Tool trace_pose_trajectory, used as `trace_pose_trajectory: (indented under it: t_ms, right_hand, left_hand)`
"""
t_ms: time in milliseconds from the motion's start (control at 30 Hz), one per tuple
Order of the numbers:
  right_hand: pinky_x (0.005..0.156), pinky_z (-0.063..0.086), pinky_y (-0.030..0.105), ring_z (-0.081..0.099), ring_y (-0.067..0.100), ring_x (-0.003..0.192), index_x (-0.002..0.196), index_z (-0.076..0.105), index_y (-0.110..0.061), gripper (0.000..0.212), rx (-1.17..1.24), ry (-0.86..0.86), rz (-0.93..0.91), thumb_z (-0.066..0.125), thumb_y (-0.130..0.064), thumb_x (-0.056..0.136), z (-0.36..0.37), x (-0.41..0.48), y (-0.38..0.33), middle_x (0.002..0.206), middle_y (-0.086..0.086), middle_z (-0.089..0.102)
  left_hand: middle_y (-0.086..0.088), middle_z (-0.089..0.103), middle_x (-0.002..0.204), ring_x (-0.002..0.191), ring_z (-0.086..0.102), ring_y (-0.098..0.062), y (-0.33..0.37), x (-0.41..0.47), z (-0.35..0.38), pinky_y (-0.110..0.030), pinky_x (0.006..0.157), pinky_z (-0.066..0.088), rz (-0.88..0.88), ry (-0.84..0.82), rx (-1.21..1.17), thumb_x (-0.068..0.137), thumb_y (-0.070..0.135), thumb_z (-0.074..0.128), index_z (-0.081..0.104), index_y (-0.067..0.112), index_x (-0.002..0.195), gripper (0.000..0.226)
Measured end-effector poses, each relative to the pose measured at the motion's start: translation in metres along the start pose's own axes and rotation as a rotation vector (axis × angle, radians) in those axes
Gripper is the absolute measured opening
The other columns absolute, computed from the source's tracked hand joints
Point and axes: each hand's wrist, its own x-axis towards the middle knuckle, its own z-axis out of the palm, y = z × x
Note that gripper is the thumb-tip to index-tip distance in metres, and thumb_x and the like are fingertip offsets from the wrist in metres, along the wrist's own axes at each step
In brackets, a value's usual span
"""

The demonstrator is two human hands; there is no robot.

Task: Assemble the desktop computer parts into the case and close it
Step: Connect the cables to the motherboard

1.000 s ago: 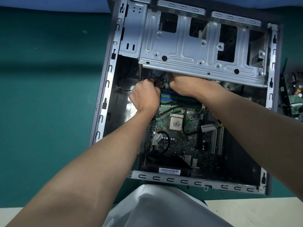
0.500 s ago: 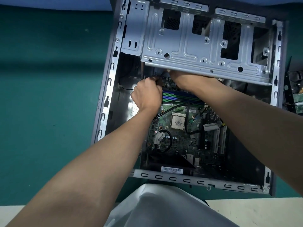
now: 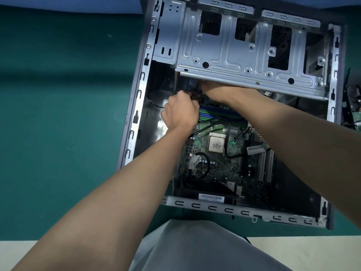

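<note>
The open computer case (image 3: 134,114) lies on its side on a green mat. Its motherboard (image 3: 214,163) sits inside, with a bare processor (image 3: 215,142) and blue and green memory slots (image 3: 220,114). A metal drive cage (image 3: 234,55) spans the top of the case. My left hand (image 3: 180,112) is curled into a fist at the board's upper left corner, pinching a small black connector (image 3: 193,93). My right hand (image 3: 224,92) reaches in beside it, and its fingers are hidden under the cage's lower edge. The two hands almost touch.
Black cables (image 3: 203,163) loop over the motherboard, one passing under my left wrist. Loose circuit boards and parts (image 3: 353,106) lie outside the case at the right. The green mat (image 3: 58,94) stretches to the left. My grey clothing (image 3: 195,247) fills the bottom.
Both hands stay at the board's upper left corner. My right hand has slid slightly further under the drive cage, and the view has shifted a little.
</note>
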Motion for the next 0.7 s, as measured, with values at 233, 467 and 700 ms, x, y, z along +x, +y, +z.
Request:
trace_pose_trajectory:
  t_ms: [233, 467, 700]
  right_hand:
    - [0.071, 0.041, 0.035, 0.059, 0.029, 0.087, 0.081, 0.044, -0.02, 0.023, -0.066, 0.054, -0.002, 0.033, -0.018, 0.1, 0.0, 0.006, -0.002, 0.079, 0.004, 0.057]
    - [0.057, 0.026, 0.027, 0.032, 0.005, 0.053, 0.069, 0.034, -0.026, 0.027, -0.128, 0.189, -0.098, 0.018, -0.033, 0.09, 0.004, 0.008, -0.005, 0.061, -0.009, 0.036]
    - [0.063, 0.039, 0.033, 0.044, 0.011, 0.06, 0.069, 0.035, -0.028, 0.028, -0.023, 0.088, 0.027, 0.032, -0.028, 0.097, 0.009, 0.008, 0.001, 0.069, -0.003, 0.048]
  left_hand:
    - [-0.001, 0.048, 0.081, 0.084, 0.047, -0.026, -0.006, -0.009, -0.008, -0.034, 0.074, 0.031, -0.043, -0.124, -0.036, 0.097, 0.032, 0.046, 0.067, 0.015, 0.098, 0.027]
    - [-0.005, 0.056, 0.097, 0.091, 0.053, -0.029, -0.004, -0.014, -0.013, -0.035, 0.076, 0.036, -0.054, -0.2, -0.066, 0.099, 0.035, 0.045, 0.069, 0.017, 0.105, 0.031]
    - [-0.008, 0.051, 0.131, 0.116, 0.052, -0.029, -0.006, -0.021, -0.012, -0.04, 0.086, 0.04, 0.036, -0.218, -0.001, 0.101, 0.035, 0.044, 0.065, 0.014, 0.112, 0.032]
